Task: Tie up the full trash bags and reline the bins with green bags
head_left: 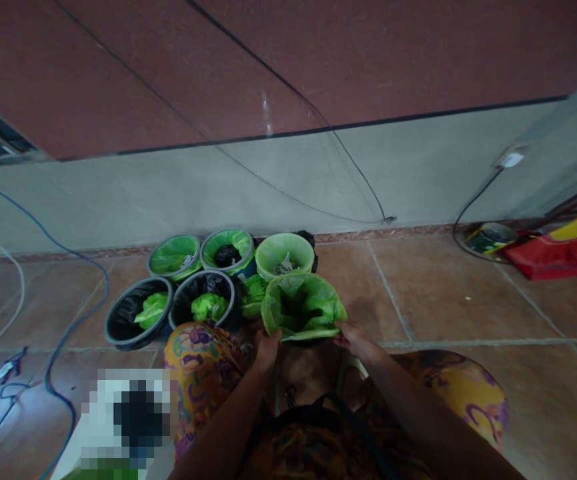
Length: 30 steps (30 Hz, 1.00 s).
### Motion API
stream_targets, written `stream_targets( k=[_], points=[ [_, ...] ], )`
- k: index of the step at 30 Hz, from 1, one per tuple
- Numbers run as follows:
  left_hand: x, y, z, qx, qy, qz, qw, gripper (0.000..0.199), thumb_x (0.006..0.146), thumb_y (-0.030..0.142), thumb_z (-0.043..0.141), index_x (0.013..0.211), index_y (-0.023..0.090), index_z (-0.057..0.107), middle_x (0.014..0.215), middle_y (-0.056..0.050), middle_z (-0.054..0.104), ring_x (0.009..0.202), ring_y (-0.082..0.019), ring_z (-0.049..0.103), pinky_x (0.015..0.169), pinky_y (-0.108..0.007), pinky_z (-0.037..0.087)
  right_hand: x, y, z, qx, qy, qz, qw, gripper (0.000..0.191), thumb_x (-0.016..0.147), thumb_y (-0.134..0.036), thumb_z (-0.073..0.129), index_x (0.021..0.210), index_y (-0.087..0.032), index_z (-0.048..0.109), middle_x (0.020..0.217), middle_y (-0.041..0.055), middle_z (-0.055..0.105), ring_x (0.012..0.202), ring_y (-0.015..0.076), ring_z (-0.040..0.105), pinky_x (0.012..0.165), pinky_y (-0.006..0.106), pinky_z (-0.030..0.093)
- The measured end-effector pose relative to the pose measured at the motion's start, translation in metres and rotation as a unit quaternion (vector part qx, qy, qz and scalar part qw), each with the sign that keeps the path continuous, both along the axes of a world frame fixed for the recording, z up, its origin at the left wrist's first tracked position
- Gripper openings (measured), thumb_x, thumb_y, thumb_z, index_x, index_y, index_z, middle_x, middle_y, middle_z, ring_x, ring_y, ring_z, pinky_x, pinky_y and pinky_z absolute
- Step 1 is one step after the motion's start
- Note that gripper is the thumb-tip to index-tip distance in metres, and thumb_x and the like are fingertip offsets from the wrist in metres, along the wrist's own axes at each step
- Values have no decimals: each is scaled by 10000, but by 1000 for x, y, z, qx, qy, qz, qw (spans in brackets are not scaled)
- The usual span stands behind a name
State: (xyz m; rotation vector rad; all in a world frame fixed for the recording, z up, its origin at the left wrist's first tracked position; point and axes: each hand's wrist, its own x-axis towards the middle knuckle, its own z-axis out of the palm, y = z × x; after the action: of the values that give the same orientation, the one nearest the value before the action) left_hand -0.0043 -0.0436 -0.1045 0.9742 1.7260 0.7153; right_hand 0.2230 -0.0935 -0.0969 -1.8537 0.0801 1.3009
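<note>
A green liner (pixel 308 291) is gripped by left hand (pixel 267 347) and right hand (pixel 353 337), seemingly not fully fitted, while neighbouring bins (pixel 135 344) are already lined.

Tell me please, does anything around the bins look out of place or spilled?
I see no spill. Two details look slightly untidy: the blue cord winds loosely across the floor left of the bins, and a small pale speck lies alone to their right.
</note>
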Motion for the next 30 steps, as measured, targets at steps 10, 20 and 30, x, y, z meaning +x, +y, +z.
stream_targets(
  k=[10, 20, 30],
  points=[
    [0, -25, -11, -48, -152, 46, 986, 241, 549, 107, 731, 751, 139, 603, 643, 5, 642, 528, -117, 597, 535, -232, 484, -24, -20, 5, 44, 4, -41, 998, 113, 764, -130, 643, 740, -183, 546, 580, -36, 573, 490, 94, 560, 547, 232, 552],
    [0, -30, -26, -30, -154, 33, 987, 245, 498, 45, 700, 689, 151, 591, 599, 25, 630, 575, -125, 602, 555, -222, 471, -32, -29, -12, 32, -1, -31, 999, 154, 737, -43, 542, 775, -190, 517, 613, -42, 592, 534, 101, 597, 629, 255, 561],
    [2, -19, -31, -29, -89, 27, 995, 141, 616, 87, 677, 677, 156, 571, 631, 7, 631, 563, -126, 618, 586, -252, 513, -25, -25, -25, 5, -94, 64, 993, 82, 776, -139, 535, 713, -169, 578, 564, 6, 607, 522, 144, 619, 493, 227, 464]
  ],
)
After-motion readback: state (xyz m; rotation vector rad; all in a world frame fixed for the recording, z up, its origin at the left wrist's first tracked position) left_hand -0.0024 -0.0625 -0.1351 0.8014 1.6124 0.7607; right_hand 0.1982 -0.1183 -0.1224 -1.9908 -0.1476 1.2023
